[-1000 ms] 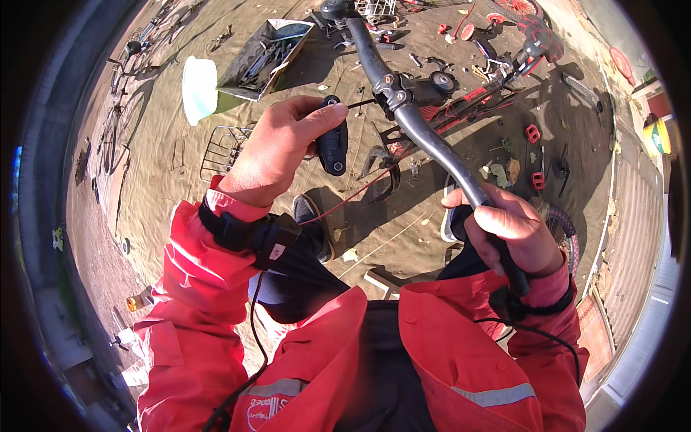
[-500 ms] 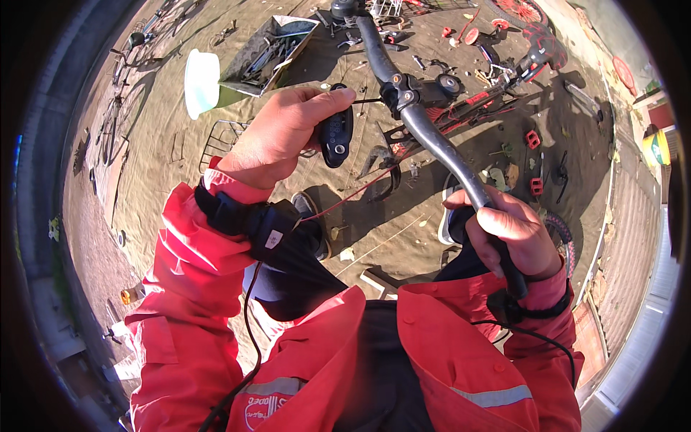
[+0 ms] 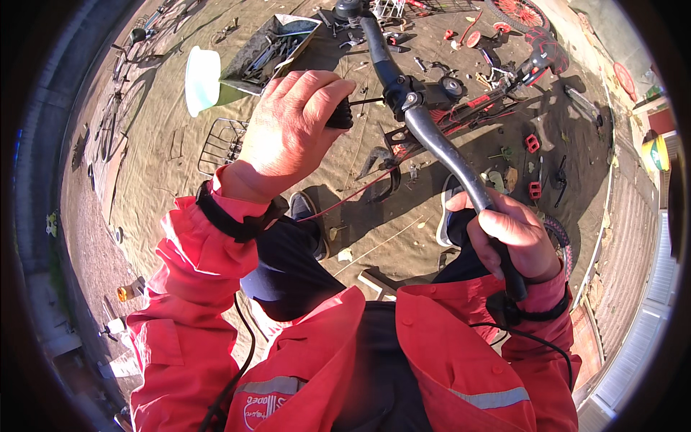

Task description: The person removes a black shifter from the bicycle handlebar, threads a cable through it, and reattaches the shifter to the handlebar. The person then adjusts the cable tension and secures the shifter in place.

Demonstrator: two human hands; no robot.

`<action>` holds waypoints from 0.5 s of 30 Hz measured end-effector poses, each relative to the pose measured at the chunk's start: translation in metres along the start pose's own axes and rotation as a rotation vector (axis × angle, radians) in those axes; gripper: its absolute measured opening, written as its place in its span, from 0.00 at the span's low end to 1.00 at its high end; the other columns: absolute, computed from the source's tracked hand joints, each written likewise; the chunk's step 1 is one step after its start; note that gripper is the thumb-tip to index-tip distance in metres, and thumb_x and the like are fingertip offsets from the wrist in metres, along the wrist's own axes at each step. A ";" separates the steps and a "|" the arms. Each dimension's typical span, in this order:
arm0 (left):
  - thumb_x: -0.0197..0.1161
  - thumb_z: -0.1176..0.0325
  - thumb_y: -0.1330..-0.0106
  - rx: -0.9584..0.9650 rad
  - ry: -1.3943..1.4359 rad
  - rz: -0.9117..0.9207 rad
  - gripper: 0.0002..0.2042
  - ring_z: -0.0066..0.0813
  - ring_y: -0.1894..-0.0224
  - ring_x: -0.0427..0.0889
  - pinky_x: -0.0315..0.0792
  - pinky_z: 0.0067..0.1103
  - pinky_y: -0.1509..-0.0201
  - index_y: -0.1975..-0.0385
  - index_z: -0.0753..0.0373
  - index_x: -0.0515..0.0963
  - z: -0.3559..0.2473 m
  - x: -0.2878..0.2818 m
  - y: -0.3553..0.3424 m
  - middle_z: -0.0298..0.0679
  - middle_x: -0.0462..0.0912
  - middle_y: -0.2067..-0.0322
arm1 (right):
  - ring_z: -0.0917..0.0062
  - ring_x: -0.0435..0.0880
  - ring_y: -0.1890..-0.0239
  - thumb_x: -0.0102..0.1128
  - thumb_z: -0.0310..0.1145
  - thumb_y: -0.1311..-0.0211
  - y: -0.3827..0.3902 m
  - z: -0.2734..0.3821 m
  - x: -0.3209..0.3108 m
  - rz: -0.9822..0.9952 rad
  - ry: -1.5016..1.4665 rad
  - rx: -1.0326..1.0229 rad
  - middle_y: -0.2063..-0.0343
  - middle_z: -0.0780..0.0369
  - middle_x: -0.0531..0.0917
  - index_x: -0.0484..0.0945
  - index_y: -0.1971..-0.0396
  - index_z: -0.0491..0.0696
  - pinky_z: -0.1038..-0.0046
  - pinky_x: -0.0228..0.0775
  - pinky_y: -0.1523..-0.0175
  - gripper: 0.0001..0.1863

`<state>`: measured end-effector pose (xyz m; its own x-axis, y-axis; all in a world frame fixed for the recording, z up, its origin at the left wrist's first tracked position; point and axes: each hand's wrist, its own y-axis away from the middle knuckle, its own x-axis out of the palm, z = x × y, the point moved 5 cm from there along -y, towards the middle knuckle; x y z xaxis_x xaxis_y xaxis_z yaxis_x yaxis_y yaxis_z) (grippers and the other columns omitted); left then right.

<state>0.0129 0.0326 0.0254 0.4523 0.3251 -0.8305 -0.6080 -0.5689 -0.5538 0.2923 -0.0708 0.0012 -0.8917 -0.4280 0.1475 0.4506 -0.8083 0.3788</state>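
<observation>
My left hand is closed round a black folding hex key set, whose body is mostly hidden by the fingers. One thin key sticks out to the right and reaches the clamp of the bicycle stem; its tip meets the clamp's left side, though I cannot tell how deep it sits. The black handlebar runs through this clamp, from the far middle down toward me. Near its close end, my right hand is wrapped round the bar. A red-and-black bicycle frame extends beyond the stem.
A tray of tools lies at the far left beside a pale basin. Around the frame are a wire basket, red pedals, a red-rimmed wheel and scattered small parts on the ground sheet. My feet are below the handlebar.
My left hand has rolled over, turning the hex key set from its broad side to edge-on, with the back of the hand now upward. My right hand stays on the bar.
</observation>
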 end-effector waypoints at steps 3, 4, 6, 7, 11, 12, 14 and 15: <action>0.77 0.64 0.42 -0.380 0.264 0.075 0.28 0.43 0.55 0.84 0.77 0.33 0.47 0.43 0.67 0.76 0.012 0.001 0.011 0.44 0.82 0.55 | 0.84 0.66 0.89 0.50 0.44 0.24 0.001 0.003 0.000 0.009 -0.012 0.011 0.86 0.66 0.72 0.74 0.39 0.40 0.81 0.56 0.80 0.25; 0.77 0.63 0.41 -0.549 0.381 0.114 0.28 0.41 0.56 0.85 0.78 0.31 0.48 0.43 0.68 0.77 0.016 0.004 0.016 0.45 0.83 0.57 | 0.84 0.68 0.86 0.51 0.43 0.23 0.002 0.004 -0.001 0.028 -0.033 0.019 0.84 0.67 0.73 0.75 0.40 0.41 0.80 0.58 0.77 0.23; 0.75 0.59 0.36 -0.770 0.672 0.168 0.26 0.29 0.61 0.85 0.78 0.25 0.52 0.45 0.73 0.78 0.018 0.011 0.022 0.44 0.86 0.63 | 0.84 0.70 0.83 0.51 0.42 0.22 0.002 0.006 -0.001 0.045 -0.056 0.025 0.82 0.68 0.74 0.77 0.41 0.43 0.80 0.61 0.75 0.21; 0.75 0.59 0.35 -0.815 0.766 0.170 0.26 0.27 0.61 0.84 0.77 0.24 0.53 0.46 0.73 0.78 0.017 0.013 0.022 0.42 0.86 0.63 | 0.84 0.70 0.83 0.51 0.42 0.22 0.002 0.006 -0.001 0.041 -0.057 0.024 0.82 0.68 0.74 0.77 0.41 0.43 0.80 0.61 0.75 0.21; 0.71 0.60 0.30 -0.881 0.895 0.210 0.23 0.22 0.59 0.81 0.76 0.22 0.52 0.46 0.76 0.77 0.015 0.016 0.018 0.38 0.85 0.61 | 0.84 0.70 0.82 0.52 0.42 0.22 0.002 0.006 0.000 0.041 -0.062 0.024 0.82 0.68 0.74 0.77 0.41 0.43 0.80 0.61 0.75 0.21; 0.70 0.60 0.29 -0.910 0.915 0.223 0.23 0.21 0.59 0.81 0.75 0.21 0.53 0.47 0.75 0.78 0.016 0.017 0.018 0.37 0.85 0.61 | 0.84 0.70 0.82 0.52 0.42 0.22 0.002 0.006 0.000 0.033 -0.057 0.032 0.82 0.68 0.74 0.77 0.41 0.43 0.80 0.61 0.75 0.20; 0.69 0.58 0.29 -0.912 0.951 0.226 0.22 0.20 0.61 0.80 0.75 0.21 0.55 0.48 0.74 0.79 0.016 0.019 0.015 0.36 0.84 0.62 | 0.84 0.70 0.82 0.52 0.41 0.22 0.003 0.006 0.000 0.014 -0.048 0.049 0.81 0.68 0.74 0.77 0.41 0.43 0.80 0.61 0.75 0.20; 0.69 0.58 0.29 -0.927 0.994 0.222 0.21 0.19 0.62 0.80 0.74 0.20 0.56 0.49 0.73 0.79 0.015 0.020 0.015 0.35 0.84 0.63 | 0.84 0.70 0.82 0.52 0.41 0.22 0.003 0.006 0.000 0.013 -0.051 0.047 0.81 0.68 0.74 0.77 0.41 0.43 0.80 0.61 0.75 0.20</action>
<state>0.0029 0.0423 -0.0007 0.9142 -0.2868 -0.2863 -0.2523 -0.9557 0.1519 0.2932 -0.0711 0.0081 -0.8871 -0.4165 0.1988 0.4611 -0.7824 0.4186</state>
